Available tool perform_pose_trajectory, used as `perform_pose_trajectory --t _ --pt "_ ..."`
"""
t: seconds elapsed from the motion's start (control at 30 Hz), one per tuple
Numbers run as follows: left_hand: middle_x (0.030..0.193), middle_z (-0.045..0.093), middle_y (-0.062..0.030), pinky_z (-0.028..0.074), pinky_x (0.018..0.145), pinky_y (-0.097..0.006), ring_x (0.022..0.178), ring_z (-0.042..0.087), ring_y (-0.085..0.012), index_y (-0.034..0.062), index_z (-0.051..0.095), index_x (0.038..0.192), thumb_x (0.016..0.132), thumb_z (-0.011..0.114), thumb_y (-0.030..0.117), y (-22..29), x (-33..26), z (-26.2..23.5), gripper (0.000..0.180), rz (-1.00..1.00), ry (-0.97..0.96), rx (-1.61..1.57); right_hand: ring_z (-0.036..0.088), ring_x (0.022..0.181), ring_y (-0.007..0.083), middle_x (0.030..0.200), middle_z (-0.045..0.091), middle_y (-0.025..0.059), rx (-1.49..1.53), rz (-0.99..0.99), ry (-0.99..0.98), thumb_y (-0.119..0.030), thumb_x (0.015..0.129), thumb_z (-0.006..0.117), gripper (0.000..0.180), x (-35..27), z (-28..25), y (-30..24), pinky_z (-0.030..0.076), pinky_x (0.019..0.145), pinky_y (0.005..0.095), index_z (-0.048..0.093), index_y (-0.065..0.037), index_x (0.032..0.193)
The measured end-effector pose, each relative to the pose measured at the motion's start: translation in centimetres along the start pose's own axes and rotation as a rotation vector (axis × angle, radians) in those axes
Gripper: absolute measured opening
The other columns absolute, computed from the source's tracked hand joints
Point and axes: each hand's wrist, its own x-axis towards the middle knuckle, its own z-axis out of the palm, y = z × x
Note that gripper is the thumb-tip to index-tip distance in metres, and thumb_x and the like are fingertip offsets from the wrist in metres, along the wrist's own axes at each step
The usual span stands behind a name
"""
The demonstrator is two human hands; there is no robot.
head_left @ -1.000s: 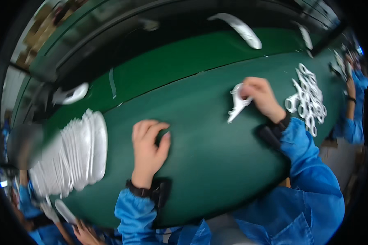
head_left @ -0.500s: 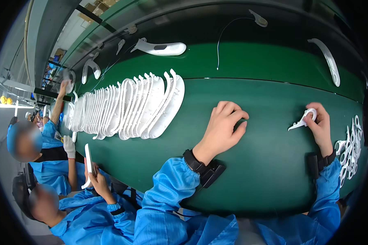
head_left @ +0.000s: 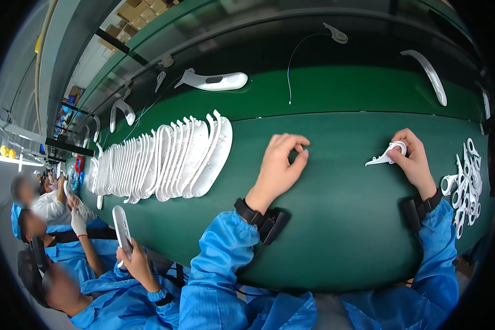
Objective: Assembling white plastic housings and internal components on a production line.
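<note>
My right hand (head_left: 414,163) holds a small white plastic part (head_left: 386,154) with a ring end and a pointed tail, just above the green table (head_left: 324,220). My left hand (head_left: 279,166) rests on the table at centre, thumb and forefinger pinched together; whether something small is between them I cannot tell. A long overlapping row of white curved plastic shells (head_left: 165,162) lies to the left of that hand. A pile of small white ring parts (head_left: 465,184) sits right of my right hand.
Beyond the table runs a green conveyor belt (head_left: 335,91) carrying white housings (head_left: 213,81), a curved white strip (head_left: 426,74) and a thin white cable (head_left: 302,49). People in blue coats work at the lower left; one holds a white shell (head_left: 121,228). Stacked cardboard boxes (head_left: 137,10) stand at the back.
The view has swung left, bringing the row of shells and the co-workers into sight. My left hand has gone from a loose fist to a pinch. My right hand keeps the white part.
</note>
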Motion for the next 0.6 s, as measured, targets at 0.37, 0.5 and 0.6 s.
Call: perform_pose_trajectory --t 0.37,0.5,0.6 --pt "0.12 0.053 -0.0209 0.041 0.096 -0.048 0.116 0.047 -0.0381 0.0067 0.055 0.124 0.076 0.068 0.02 -4.5 12.4 -0.1 0.052 -0.03 0.304 0.7 0.048 0.072 0.0039 0.081 0.055 -0.0024 0.077 -0.025 -0.016 -0.002 0.084 0.068 0.019 0.3 0.5 -0.3 0.039 0.063 0.0197 0.055 -0.002 0.099" --pt "0.123 0.053 -0.0225 0.041 0.098 -0.052 0.12 0.046 -0.0422 0.0081 0.05 0.131 0.075 0.068 0.03 -5.5 14.4 0.7 0.063 -0.079 0.23 0.966 0.05 0.074 0.005 0.082 0.056 -0.0012 0.12 -0.017 -0.023 -0.003 0.084 0.068 0.02 0.8 0.3 -0.4 0.042 0.065 0.0215 0.056 -0.001 0.1" --pt "0.134 0.047 -0.0257 0.039 0.101 -0.056 0.127 0.037 -0.0532 0.0122 0.047 0.137 0.078 0.063 0.045 -4.8 17.3 -0.8 0.069 -0.584 0.117 1.141 0.052 0.073 0.0052 0.082 0.058 -0.0007 0.155 0.003 -0.031 -0.003 0.084 0.068 0.019 0.7 -0.1 -0.2 0.043 0.066 0.0217 0.056 -0.001 0.1"
